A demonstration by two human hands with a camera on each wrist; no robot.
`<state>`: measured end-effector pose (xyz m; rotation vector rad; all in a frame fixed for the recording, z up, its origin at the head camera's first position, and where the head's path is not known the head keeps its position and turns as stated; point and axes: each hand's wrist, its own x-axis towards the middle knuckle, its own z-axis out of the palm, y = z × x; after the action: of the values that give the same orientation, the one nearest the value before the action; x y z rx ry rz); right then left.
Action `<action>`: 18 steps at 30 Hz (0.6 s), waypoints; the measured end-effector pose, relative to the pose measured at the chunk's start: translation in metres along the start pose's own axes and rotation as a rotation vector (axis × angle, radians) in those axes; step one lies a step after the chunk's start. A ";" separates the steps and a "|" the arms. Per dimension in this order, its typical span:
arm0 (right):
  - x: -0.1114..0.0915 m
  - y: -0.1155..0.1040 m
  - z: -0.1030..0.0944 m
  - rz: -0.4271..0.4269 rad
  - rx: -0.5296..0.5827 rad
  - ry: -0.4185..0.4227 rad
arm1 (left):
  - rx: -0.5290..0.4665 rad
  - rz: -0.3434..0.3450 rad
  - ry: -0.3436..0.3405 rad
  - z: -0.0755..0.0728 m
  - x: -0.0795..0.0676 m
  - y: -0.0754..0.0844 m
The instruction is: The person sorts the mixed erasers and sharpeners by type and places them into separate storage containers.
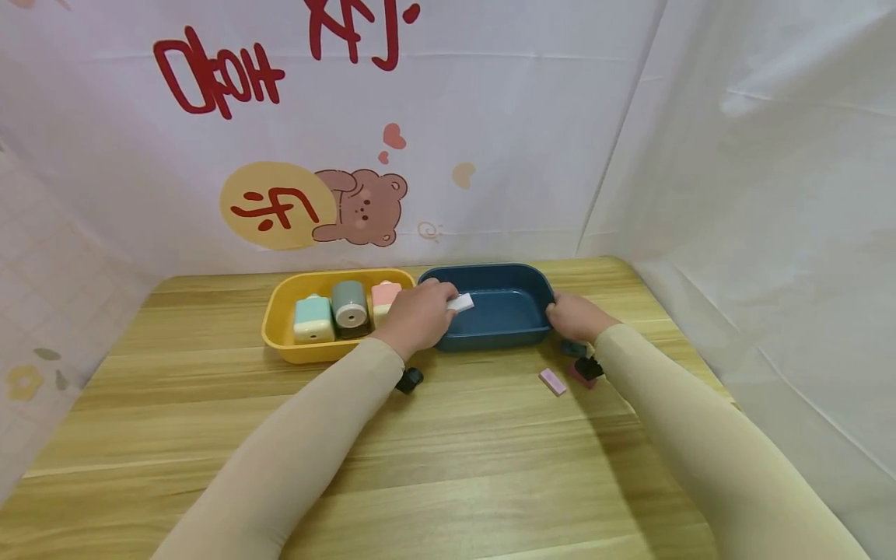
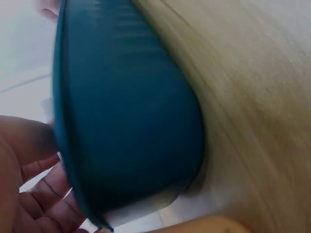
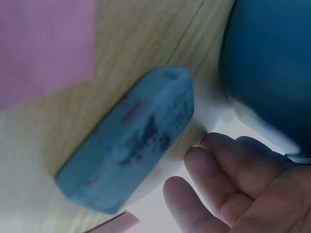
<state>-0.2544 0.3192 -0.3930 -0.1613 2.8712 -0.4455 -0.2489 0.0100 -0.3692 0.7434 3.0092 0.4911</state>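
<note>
In the head view my left hand [image 1: 420, 315] pinches a small white block [image 1: 460, 302], which looks like an eraser, over the left side of a dark blue bin [image 1: 490, 340]. My right hand [image 1: 577, 316] grips the right rim of that bin, its fingers against the outer wall. Beside this hand, a worn blue eraser [image 3: 131, 141] with dark smudges lies on the table in the right wrist view. The left wrist view shows the left fingers [image 2: 48, 194] close to the bin's rim, where the wall hides the white block.
A yellow bin [image 1: 280, 350] adjoins the blue one; it holds a teal sharpener [image 1: 313, 315], a grey one [image 1: 350, 303] and a pink one [image 1: 385, 295]. A pink eraser [image 1: 552, 381] and a dark red block [image 1: 581, 376] lie on the wooden table [image 1: 448, 467]. White cloth [image 1: 532, 155] hangs behind.
</note>
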 end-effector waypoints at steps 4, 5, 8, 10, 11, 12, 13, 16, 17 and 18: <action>0.000 0.000 0.000 -0.004 -0.005 -0.002 | 0.024 -0.012 0.002 0.007 0.004 0.003; -0.001 -0.001 0.000 -0.004 -0.006 -0.003 | 0.027 -0.014 0.003 0.008 0.005 0.003; -0.001 -0.001 0.000 -0.002 -0.010 -0.008 | 0.031 -0.025 0.002 0.013 0.006 0.002; 0.000 -0.001 0.000 0.001 -0.009 -0.011 | 0.030 -0.030 0.002 0.015 0.006 0.001; 0.000 -0.001 0.000 0.001 -0.010 -0.011 | 0.027 -0.033 0.004 0.016 0.006 0.000; 0.001 0.000 0.001 -0.001 -0.010 -0.010 | 0.025 -0.035 0.006 0.017 0.006 0.000; 0.001 -0.001 0.001 -0.001 -0.011 -0.007 | 0.024 -0.036 0.007 0.017 0.006 -0.001; -0.001 -0.002 0.001 -0.003 -0.015 0.004 | 0.022 -0.036 0.012 0.019 0.006 -0.001; -0.001 -0.002 0.000 -0.003 -0.015 0.008 | 0.022 -0.036 0.012 0.020 0.006 -0.001; -0.002 -0.003 0.000 -0.004 -0.016 0.011 | 0.022 -0.036 0.011 0.020 0.007 -0.001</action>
<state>-0.2527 0.3169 -0.3922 -0.1679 2.8865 -0.4251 -0.2537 0.0182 -0.3880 0.6885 3.0370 0.4639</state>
